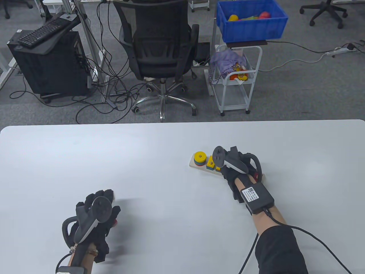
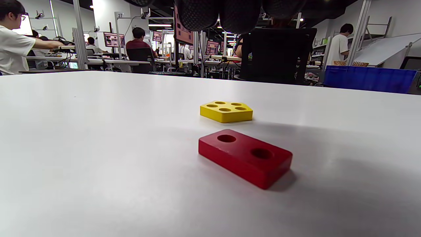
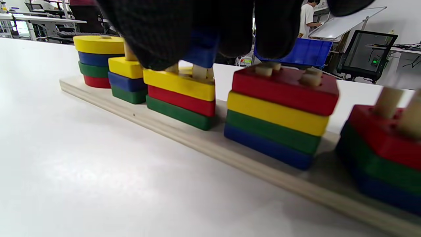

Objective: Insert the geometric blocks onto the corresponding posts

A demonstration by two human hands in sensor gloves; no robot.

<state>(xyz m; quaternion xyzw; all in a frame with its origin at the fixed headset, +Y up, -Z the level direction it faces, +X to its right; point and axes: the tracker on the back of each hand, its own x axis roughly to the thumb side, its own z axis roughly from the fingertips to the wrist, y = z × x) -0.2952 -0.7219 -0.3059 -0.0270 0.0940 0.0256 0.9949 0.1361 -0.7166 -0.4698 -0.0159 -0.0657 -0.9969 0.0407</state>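
Observation:
A wooden post board (image 1: 196, 167) lies right of the table's middle. In the right wrist view it carries several stacks of blocks: a round stack (image 3: 97, 61), a square stack (image 3: 126, 80), a yellow-topped stack (image 3: 181, 95), a red-topped stack (image 3: 279, 112) and a lower stack (image 3: 381, 148). My right hand (image 3: 210, 52) hovers over the board (image 3: 204, 144) and grips a blue block (image 3: 202, 49) just above the yellow-topped stack's posts. My left hand (image 1: 97, 211) hangs near the front left, holding nothing. Below its fingers (image 2: 230, 13) lie a red two-hole block (image 2: 245, 158) and a yellow four-hole block (image 2: 226, 111).
Beyond the table's far edge (image 1: 182, 124) stand a black office chair (image 1: 159, 48) and a white cart (image 1: 236, 82) with a blue bin (image 1: 251, 20). A computer tower (image 1: 48, 62) is at the far left. Several people sit at desks in the background.

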